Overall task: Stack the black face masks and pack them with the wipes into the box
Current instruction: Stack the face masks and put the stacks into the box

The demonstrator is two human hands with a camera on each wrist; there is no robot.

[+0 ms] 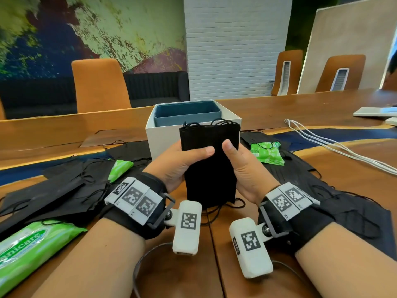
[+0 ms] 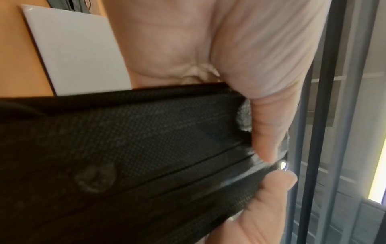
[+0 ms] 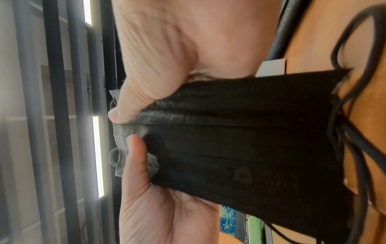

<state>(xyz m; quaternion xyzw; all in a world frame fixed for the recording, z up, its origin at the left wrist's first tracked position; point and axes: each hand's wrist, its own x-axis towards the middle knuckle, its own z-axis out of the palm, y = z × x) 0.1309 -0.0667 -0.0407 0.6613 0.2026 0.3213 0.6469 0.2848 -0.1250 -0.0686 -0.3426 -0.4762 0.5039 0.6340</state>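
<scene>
At frame centre, a stack of black masks [image 1: 209, 160] is being clamped upright by left hand [image 1: 178, 162] and right hand [image 1: 242, 168], and dangling ear loops [image 1: 217, 209] risk being snagged on the box [image 1: 171, 134] rim.

I can't see my fingers behind the masks [image 1: 209, 160]; they hide the box's [image 1: 163, 134] near wall. The wipes pack [image 1: 28, 248] is cut off at the table's left edge.

Wooden table [image 1: 322, 168], white box [image 1: 163, 136], loose masks [image 1: 64, 190], wipes packs [image 1: 32, 244]
</scene>
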